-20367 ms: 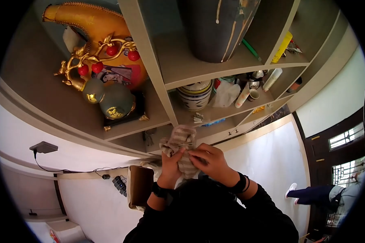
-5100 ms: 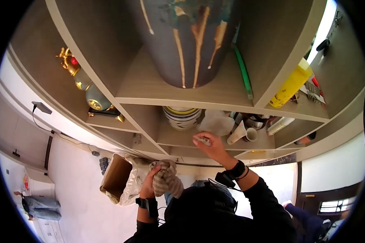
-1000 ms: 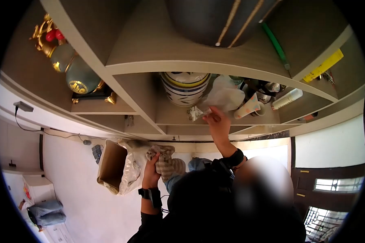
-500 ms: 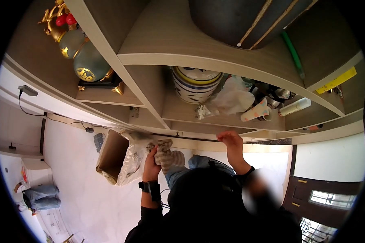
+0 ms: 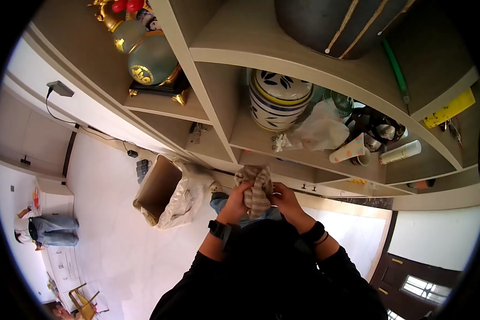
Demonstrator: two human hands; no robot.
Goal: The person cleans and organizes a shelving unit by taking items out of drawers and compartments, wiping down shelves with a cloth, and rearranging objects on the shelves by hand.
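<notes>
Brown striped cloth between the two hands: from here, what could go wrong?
The brown striped cloth might slip if the left hand loosens; the right hand seems only at its edge. Lifting it could knock down the small white pieces near the front edge of the beige wooden shelf.

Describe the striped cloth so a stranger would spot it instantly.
Start at the big tan shelf unit across the top of the picture. Just below its middle, a bunched cloth shows between the left hand and the right hand. It is soft, striped beige and brown, unlike the blue-banded jar above and the plain open box to the left.
</notes>
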